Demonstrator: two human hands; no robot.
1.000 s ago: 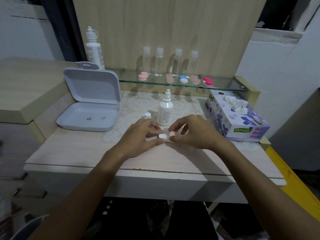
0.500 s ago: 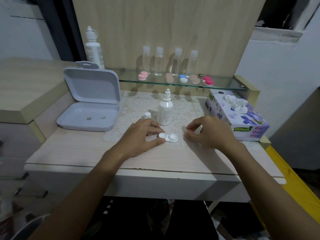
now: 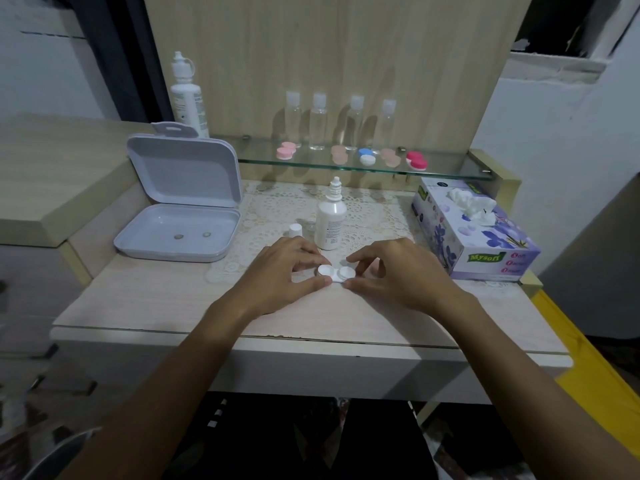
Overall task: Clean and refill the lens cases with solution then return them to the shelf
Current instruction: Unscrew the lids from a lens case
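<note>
White plastic lens case [image 3: 336, 272], twin-well, lies on the desk [image 3: 145, 299] between both hands. Left hand [image 3: 280, 271]: thumb and forefinger curled, pinching the left cap. Right hand [image 3: 394, 271]: fingers [image 3: 356, 258] bent, tips closing on the right well, seemingly uncapped. Advice: brace the left side firmly, work the right without tipping the case. Just beyond the fingertips: uncapped solution bottle [image 3: 330, 223], its loose cap [image 3: 295, 230]. Farther: glass shelf [image 3: 450, 168] with coloured lens cases [image 3: 367, 157].

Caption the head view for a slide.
Both hands, left and right, hold a white lens case on the table.
</note>
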